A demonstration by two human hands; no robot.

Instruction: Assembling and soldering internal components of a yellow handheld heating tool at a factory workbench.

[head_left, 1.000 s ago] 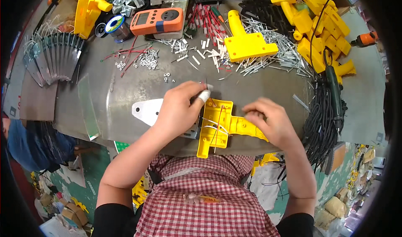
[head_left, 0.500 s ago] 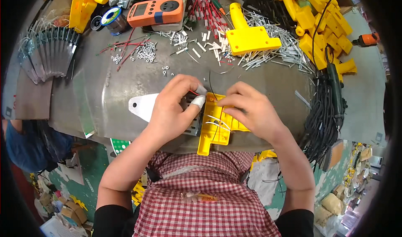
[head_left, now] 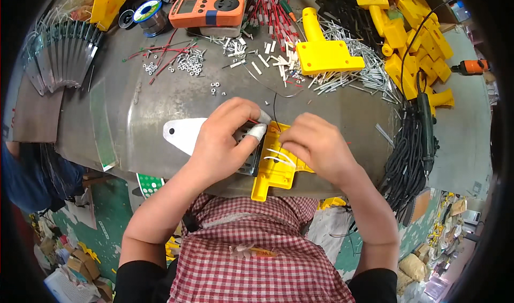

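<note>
Lying open-side up on the near part of the bench (head_left: 155, 102): a yellow housing half (head_left: 274, 180), in front of the wearer, white wires (head_left: 282, 159) across its middle and a dark wire (head_left: 275, 106) rising past its far end. White plate (head_left: 181, 135) with a dark hole, left of the housing, partly under the left hand (head_left: 227, 142). That hand: thumb and forefinger tips, wrapped in white, curled close at the housing's far left edge; red wire beside them; cannot tell if they pinch anything. Right hand (head_left: 321, 150) over the housing's right side, fingers bunched with the thumb; whether something is gripped, hidden.

Far side, left to right: solder spool (head_left: 150, 18), orange meter (head_left: 207, 11), closed yellow housing (head_left: 330, 56) beside a heap of screws (head_left: 375, 73). Loose nuts (head_left: 190, 65) nearer than the meter. Right edge: bundle of black cables (head_left: 400, 166).
</note>
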